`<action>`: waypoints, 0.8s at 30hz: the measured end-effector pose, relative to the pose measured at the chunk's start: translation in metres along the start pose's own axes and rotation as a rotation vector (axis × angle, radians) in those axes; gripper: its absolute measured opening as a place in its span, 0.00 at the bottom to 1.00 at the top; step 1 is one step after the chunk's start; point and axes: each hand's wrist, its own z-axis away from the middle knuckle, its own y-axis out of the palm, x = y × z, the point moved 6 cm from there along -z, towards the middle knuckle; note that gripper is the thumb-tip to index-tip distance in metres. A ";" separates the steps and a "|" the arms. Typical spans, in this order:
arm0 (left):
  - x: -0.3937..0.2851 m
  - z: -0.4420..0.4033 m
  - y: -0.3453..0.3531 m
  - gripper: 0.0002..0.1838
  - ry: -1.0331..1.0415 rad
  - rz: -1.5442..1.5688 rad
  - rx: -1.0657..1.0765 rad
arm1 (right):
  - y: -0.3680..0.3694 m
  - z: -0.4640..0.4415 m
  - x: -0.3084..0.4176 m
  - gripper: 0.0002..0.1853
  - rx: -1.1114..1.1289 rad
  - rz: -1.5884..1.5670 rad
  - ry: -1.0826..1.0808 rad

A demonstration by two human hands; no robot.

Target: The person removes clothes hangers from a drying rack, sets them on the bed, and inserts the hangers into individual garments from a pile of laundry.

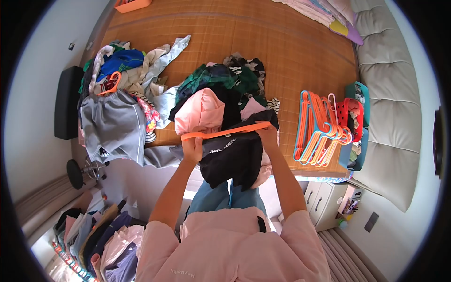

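An orange hanger point(235, 130) lies across a black garment with white lettering point(235, 157) that hangs over the bed's near edge. My left hand point(192, 146) is closed round the hanger's left end. At its right end my right hand point(268, 136) grips the hanger together with dark cloth. Just beyond them sit a folded pink garment point(199, 111) and a heap of dark green plaid clothes point(206, 77). The hanger's hook cannot be made out.
Grey shorts point(114, 122) and mixed clothes are piled at the left. Orange and blue hangers point(317, 129) are stacked at the right, beside a red basket point(359, 120) and teal baskets. Clothes on hangers point(101, 239) stand at lower left. A white cabinet point(319, 202) is at lower right.
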 end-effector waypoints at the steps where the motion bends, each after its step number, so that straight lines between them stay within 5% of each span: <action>1: -0.007 -0.002 -0.001 0.19 0.046 -0.025 0.028 | -0.005 -0.001 0.003 0.11 0.086 0.030 0.088; 6: -0.053 -0.010 -0.003 0.20 0.340 -0.213 0.190 | -0.022 -0.014 -0.004 0.14 0.198 -0.166 0.377; 11: -0.027 -0.011 -0.005 0.14 -0.272 -0.395 -0.072 | -0.018 -0.015 -0.005 0.12 0.248 -0.139 0.393; 14: -0.017 -0.012 -0.008 0.15 0.001 -0.324 -0.002 | -0.020 -0.015 -0.009 0.12 0.231 -0.081 0.399; 24: -0.009 -0.014 -0.002 0.17 0.254 -0.414 0.045 | -0.022 -0.019 -0.027 0.15 0.149 -0.161 0.441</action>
